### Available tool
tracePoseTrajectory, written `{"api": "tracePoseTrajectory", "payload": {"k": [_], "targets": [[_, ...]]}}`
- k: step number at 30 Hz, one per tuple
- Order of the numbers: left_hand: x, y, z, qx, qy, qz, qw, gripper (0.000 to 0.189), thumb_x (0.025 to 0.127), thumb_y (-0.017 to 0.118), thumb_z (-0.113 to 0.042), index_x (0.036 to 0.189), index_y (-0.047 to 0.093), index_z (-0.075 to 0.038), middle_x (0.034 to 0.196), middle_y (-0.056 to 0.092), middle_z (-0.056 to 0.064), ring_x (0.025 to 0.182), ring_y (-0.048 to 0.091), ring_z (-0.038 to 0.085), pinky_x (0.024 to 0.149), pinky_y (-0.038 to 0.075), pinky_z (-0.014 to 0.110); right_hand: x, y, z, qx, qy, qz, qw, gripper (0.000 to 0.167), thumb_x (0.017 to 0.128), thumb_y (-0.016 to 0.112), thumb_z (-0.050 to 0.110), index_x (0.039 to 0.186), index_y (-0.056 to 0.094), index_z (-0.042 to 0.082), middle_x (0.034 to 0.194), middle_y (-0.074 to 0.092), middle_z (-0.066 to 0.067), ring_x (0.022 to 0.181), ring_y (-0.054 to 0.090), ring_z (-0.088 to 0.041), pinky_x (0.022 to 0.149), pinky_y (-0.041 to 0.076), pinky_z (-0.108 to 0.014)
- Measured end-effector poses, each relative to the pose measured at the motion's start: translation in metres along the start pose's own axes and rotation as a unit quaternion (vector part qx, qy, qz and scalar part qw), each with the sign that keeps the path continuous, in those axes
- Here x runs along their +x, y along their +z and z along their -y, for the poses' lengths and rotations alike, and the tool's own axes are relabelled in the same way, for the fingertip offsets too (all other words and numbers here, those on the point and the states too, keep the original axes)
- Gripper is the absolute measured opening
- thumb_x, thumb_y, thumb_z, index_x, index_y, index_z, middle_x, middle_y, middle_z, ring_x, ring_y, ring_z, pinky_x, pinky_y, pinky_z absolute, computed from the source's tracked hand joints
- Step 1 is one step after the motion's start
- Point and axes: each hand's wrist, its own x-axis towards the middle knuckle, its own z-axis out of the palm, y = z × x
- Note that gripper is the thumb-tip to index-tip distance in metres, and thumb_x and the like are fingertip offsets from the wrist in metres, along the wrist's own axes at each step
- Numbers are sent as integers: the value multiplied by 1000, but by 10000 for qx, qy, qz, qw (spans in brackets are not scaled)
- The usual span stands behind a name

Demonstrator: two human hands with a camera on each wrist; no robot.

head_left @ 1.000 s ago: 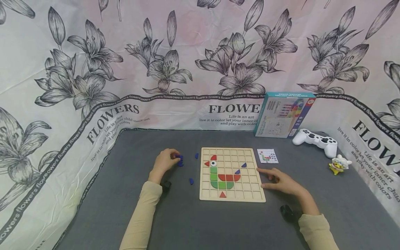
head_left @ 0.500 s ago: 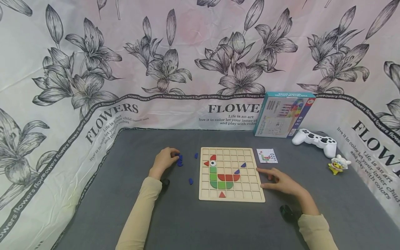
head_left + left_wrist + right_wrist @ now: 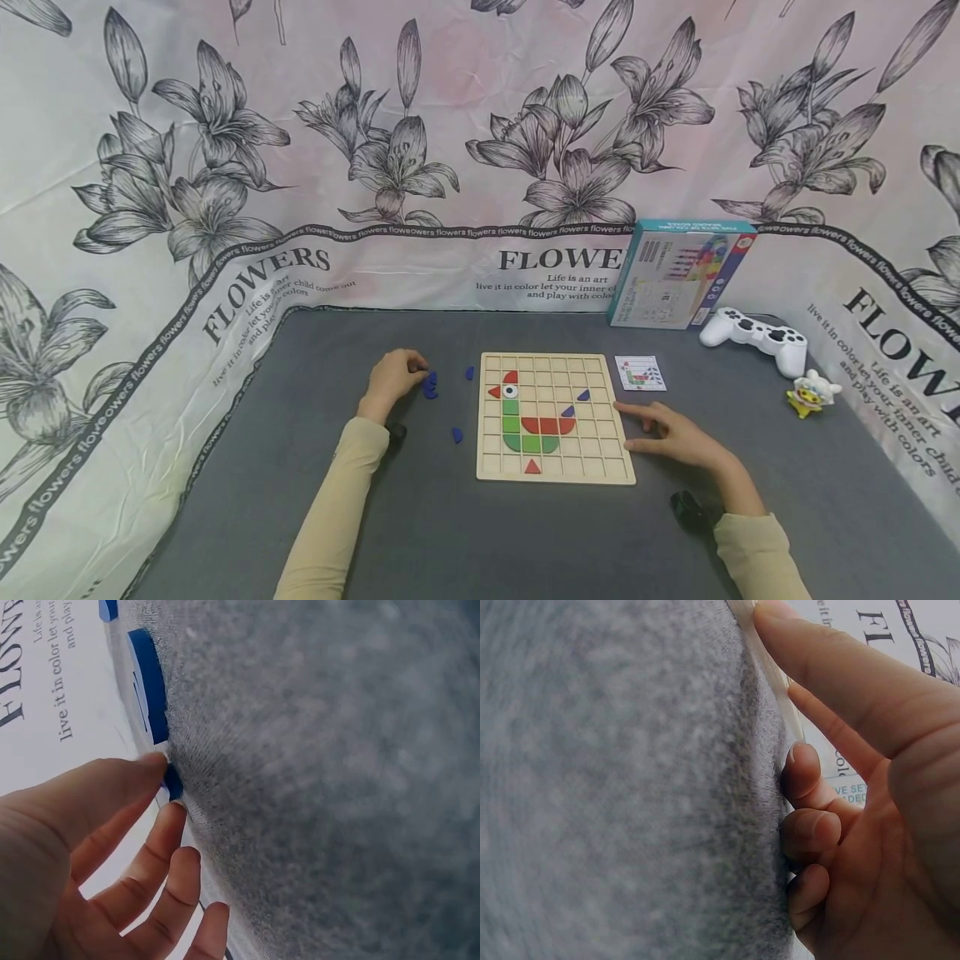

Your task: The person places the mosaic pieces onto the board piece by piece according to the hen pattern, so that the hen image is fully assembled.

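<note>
My left hand [image 3: 393, 379] is at the left of the board, beside a small cluster of blue pieces [image 3: 431, 386]. In the left wrist view its thumb and index finger pinch a small blue block [image 3: 173, 782], with a longer blue piece [image 3: 151, 686] just beyond. The other fingers are loosely bent. My right hand [image 3: 675, 435] rests at the right edge of the wooden grid board [image 3: 592, 460], its extended index finger and thumb touching that edge. Its remaining fingers curl inward. On the board, red, green and blue pieces and an eye tile [image 3: 510, 391] form a bird shape.
Single blue pieces lie left of the board, one near its top [image 3: 469, 373] and one lower down [image 3: 457, 435]. A pattern card [image 3: 640, 373] lies right of it. Behind are a box [image 3: 678, 279], a white game controller [image 3: 756, 337] and a small figurine [image 3: 812, 393].
The left hand's fingertips have drawn back slightly from the blue cluster. The right hand stays at the board's edge, and the pieces on the board are unchanged. The head view has drifted a little.
</note>
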Motion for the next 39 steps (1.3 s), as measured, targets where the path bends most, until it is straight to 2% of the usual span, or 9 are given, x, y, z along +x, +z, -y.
{"api": "tracePoseTrajectory", "payload": {"k": [7, 15, 20, 25, 32, 39], "targets": [[-1, -1, -1, 41, -213, -102, 9997, 21, 82, 68, -12, 103, 70, -8, 89, 66, 6, 80, 60, 21, 71, 48, 38, 0, 1, -2, -35, 48, 8, 10000, 63, 80, 72, 28, 136, 48, 13, 87, 40, -5, 71, 35, -14, 57, 29, -25], [-5, -2, -8, -95, -172, -181, 9996, 19, 82, 67, -10, 101, 71, -7, 92, 68, 7, 82, 62, 22, 72, 50, 38, -2, -2, 3, 121, 37, 105, 9999, 63, 79, 73, 32, 135, 49, 16, 85, 40, -5, 72, 36, -14, 58, 29, -25], [-7, 1, -21, -324, -50, -214, 9992, 20, 82, 68, -11, 102, 70, -9, 95, 68, 7, 86, 63, 22, 75, 50, 38, -1, -3, 2, 91, 21, 91, 9999, 63, 79, 72, 32, 135, 49, 16, 85, 40, -5, 72, 36, -15, 58, 30, -25], [-8, 10, -38, -480, 172, -218, 9985, 21, 82, 69, -12, 103, 71, -11, 96, 68, 5, 86, 62, 20, 76, 49, 37, -1, -2, 2, 124, -8, 82, 9999, 63, 79, 73, 32, 135, 50, 16, 85, 39, -5, 72, 36, -15, 58, 29, -25], [-10, 24, -64, -440, 549, -207, 9973, 21, 80, 70, -13, 101, 71, -13, 92, 67, 3, 83, 61, 17, 72, 49, 35, -1, -2, 1, 96, 9, 60, 9999, 63, 79, 73, 33, 135, 50, 17, 86, 40, -5, 72, 35, -14, 58, 29, -25], [-12, 37, -91, -297, 827, -14, 9961, 20, 81, 70, -16, 100, 71, -15, 86, 65, 1, 77, 58, 16, 67, 45, 31, 0, -1, 0, 28, -85, 17, 10000, 63, 78, 73, 33, 134, 50, 16, 84, 40, -4, 70, 35, -12, 57, 30, -25]]}}
